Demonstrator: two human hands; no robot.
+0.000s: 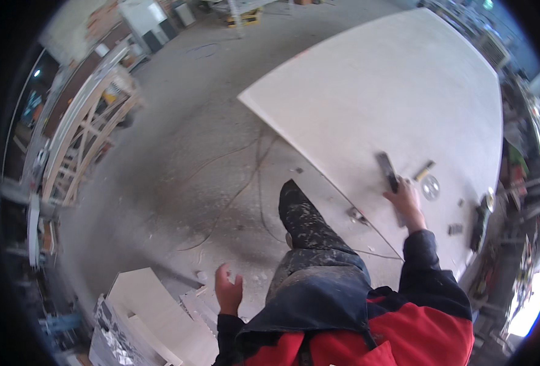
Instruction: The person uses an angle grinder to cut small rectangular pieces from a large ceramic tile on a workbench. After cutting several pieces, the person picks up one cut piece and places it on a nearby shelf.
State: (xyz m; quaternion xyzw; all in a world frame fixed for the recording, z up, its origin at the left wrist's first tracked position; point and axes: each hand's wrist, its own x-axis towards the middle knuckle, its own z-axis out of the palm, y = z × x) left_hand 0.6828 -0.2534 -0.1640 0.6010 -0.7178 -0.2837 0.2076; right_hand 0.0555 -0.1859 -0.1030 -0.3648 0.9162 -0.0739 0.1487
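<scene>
My right hand (405, 200) is over the large pale panel (367, 91), its fingers closed on one end of a dark, narrow, flat tool (386, 169); its exact kind is blurred. Just right of that hand lie a round, clear-looking disc (429, 188) and a small tool with a yellow and black handle (425, 170). Farther right on the panel is a dark, long-bodied tool (481, 224), with a small dark block (454, 229) nearby. Low on the left, my left hand (228, 289) hangs above the floor, fingers apart, holding nothing.
Cables (226, 226) cross the dusty floor beside my leg. A small metal fitting (358, 215) sits at the panel's near edge. Pale boards (145, 311) stand at the lower left. Wooden frames (90, 131) line the left side; cluttered shelving (526, 189) lines the right.
</scene>
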